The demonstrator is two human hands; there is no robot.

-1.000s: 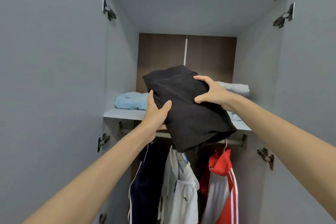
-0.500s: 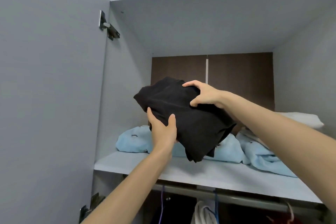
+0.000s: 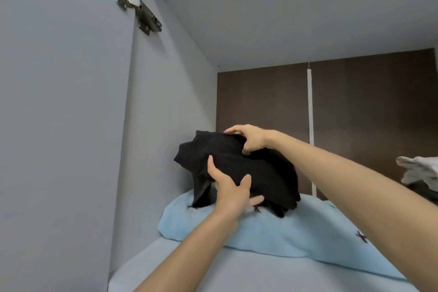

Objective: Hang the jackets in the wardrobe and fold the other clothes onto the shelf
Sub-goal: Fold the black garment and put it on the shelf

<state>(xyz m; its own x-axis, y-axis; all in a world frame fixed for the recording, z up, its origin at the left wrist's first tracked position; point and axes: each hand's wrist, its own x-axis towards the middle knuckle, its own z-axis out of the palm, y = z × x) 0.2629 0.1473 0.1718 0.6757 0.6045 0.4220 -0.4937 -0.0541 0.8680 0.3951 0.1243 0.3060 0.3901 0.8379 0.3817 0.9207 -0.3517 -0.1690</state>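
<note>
A folded black garment [image 3: 267, 173] is held over the light blue folded garment [image 3: 296, 232] that lies on the wardrobe's upper shelf [image 3: 213, 275]. Its lower edges touch the blue fabric. My left hand [image 3: 231, 191] grips the black bundle from the front and underneath, thumb on its face. My right hand [image 3: 251, 137] grips its top, fingers curled over the fabric. The hanging rail and jackets are out of view.
The shelf compartment is bounded by a grey side wall [image 3: 166, 125] on the left, a grey ceiling above and a brown back panel [image 3: 367, 114]. A door hinge [image 3: 139, 9] sticks out at upper left. A grey folded garment [image 3: 419, 170] sits at the right edge.
Both hands carried the black garment up from rail height, over the shelf edge and back into the compartment, down onto the blue garment. The view rose and closed in.
</note>
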